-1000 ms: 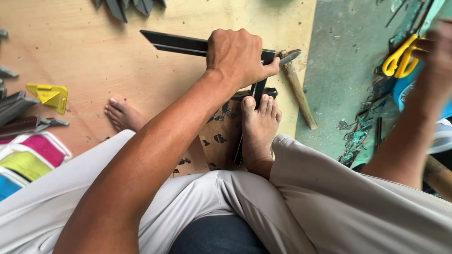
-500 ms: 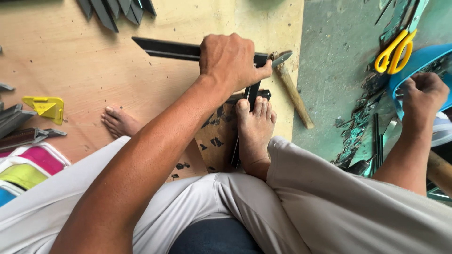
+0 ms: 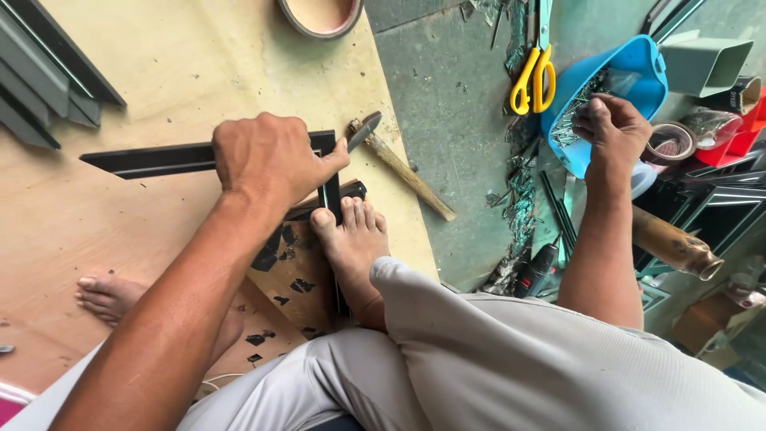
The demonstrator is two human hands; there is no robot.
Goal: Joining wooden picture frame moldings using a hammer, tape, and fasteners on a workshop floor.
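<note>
My left hand (image 3: pixel 271 160) grips the corner where two black frame strips (image 3: pixel 144 160) meet on a plywood board (image 3: pixel 199 72). My right foot (image 3: pixel 351 247) presses on the lower strip. A hammer (image 3: pixel 399 172) lies just right of that corner, apart from my hand. My right hand (image 3: pixel 610 128) reaches over a blue tub (image 3: pixel 630 68) of small nails, fingers pinched together at the nail pile; I cannot tell whether it holds any.
Yellow-handled scissors (image 3: pixel 533 80) lie left of the tub. Dark frame strips (image 3: pixel 48 80) are stacked at top left, a tape roll (image 3: pixel 319 16) sits at the top. A drill (image 3: pixel 536 271), a brass-coloured tube (image 3: pixel 674 243) and boxes crowd the right side.
My right hand has dropped from near the scissors down into the blue tub. The view has swung right. My left hand stays clamped on the frame corner.
</note>
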